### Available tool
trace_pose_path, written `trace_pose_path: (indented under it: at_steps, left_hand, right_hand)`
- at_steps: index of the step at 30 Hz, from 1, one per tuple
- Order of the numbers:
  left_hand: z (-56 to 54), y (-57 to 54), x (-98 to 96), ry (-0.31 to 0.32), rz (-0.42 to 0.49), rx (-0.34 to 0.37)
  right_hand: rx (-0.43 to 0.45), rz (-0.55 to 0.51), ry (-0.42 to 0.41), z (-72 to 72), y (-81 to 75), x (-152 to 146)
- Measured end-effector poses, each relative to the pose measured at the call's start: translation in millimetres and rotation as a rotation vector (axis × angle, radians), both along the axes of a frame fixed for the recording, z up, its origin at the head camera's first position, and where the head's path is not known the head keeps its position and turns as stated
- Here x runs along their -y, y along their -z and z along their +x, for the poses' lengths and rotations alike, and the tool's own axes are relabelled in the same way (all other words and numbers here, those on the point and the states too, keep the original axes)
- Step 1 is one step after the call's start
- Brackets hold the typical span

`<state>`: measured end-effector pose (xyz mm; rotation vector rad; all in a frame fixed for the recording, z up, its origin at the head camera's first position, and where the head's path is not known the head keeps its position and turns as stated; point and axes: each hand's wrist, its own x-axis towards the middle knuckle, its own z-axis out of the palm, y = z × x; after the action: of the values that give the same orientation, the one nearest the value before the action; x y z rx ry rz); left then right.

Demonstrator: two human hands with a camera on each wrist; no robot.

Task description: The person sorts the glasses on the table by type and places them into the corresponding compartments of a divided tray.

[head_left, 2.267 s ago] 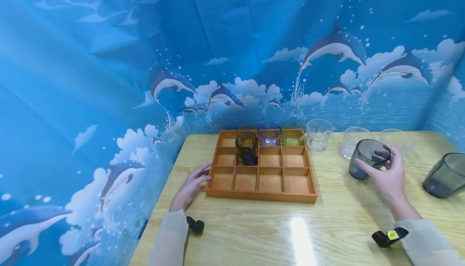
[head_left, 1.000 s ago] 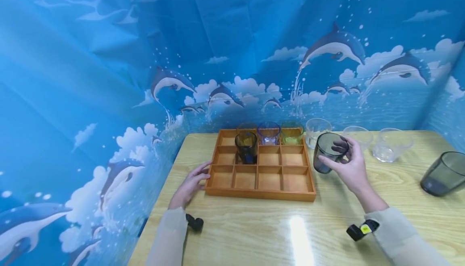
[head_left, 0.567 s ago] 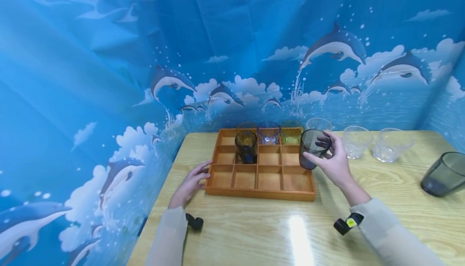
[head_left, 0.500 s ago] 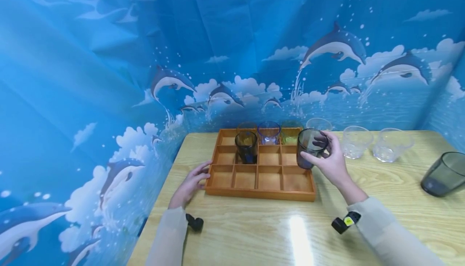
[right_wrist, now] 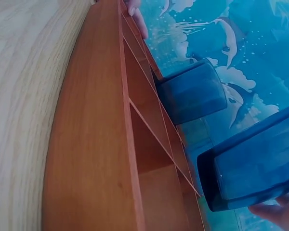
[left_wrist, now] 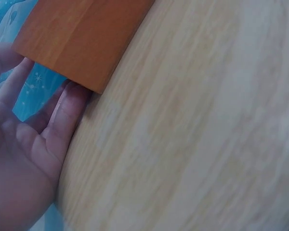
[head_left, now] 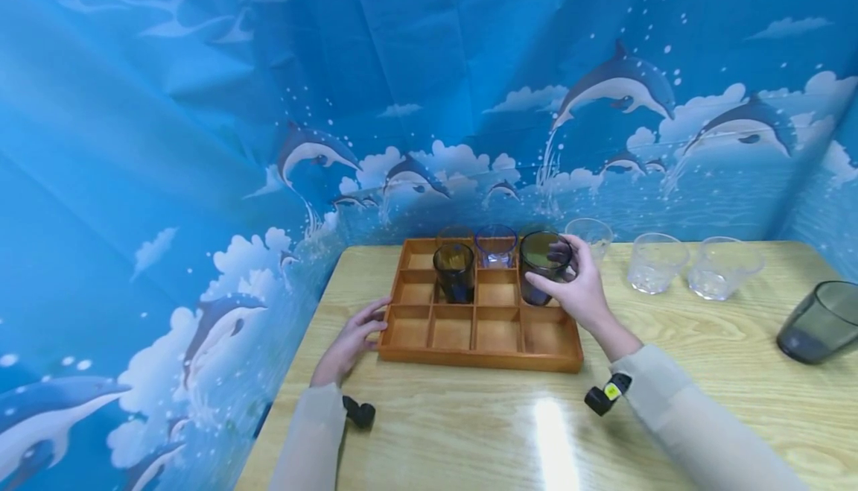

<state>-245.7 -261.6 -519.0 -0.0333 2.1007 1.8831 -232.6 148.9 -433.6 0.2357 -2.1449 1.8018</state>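
Note:
A wooden tray (head_left: 479,359) divided into compartments lies on the table. My right hand (head_left: 582,291) holds a dark grey glass (head_left: 534,282) upright over the rightmost middle-row compartment. In the right wrist view the held glass (right_wrist: 255,166), tinted blue there, has its base above the dividers. Another dark glass (head_left: 456,282) stands in the middle row, second from left. Behind it are an amber-rimmed glass (head_left: 456,233) and a blue-rimmed glass (head_left: 496,252). The held glass mostly covers a yellow-green one. My left hand (head_left: 350,342) touches the tray's left side with extended fingers.
Several clear glasses stand along the back right, among them one beside the tray (head_left: 599,241), a middle one (head_left: 653,267) and a wider one (head_left: 717,271). A further dark grey glass (head_left: 814,327) is at the far right. A dolphin-print curtain (head_left: 429,103) hangs behind the table.
My right hand has carried the dark grey glass leftward from the right side of the table to above the tray. The left hand stays against the tray's side.

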Motion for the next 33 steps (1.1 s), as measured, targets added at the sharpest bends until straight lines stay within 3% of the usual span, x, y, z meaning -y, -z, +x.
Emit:
trace_pose_path:
  at_steps: [8,19,26,33]
  left_hand:
    - [0.6,0.0,2.5,-0.009,-0.008,0.0]
    - [0.1,0.5,2.8,-0.014,-0.019,0.0]
    - [-0.2,0.3,2.2,-0.023,-0.02,0.004]
    - [0.4,-0.3,0.1,-0.019,-0.018,0.005]
  right_hand:
    - [0.02,0.012,-0.05,-13.0,6.4,18]
    - [0.064,0.038,-0.124,-7.4,-12.7,42]
    - [0.103,-0.019,-0.163,-33.7,16.3,44]
    - [0.078,0.023,-0.149,-37.4,28.0,44]
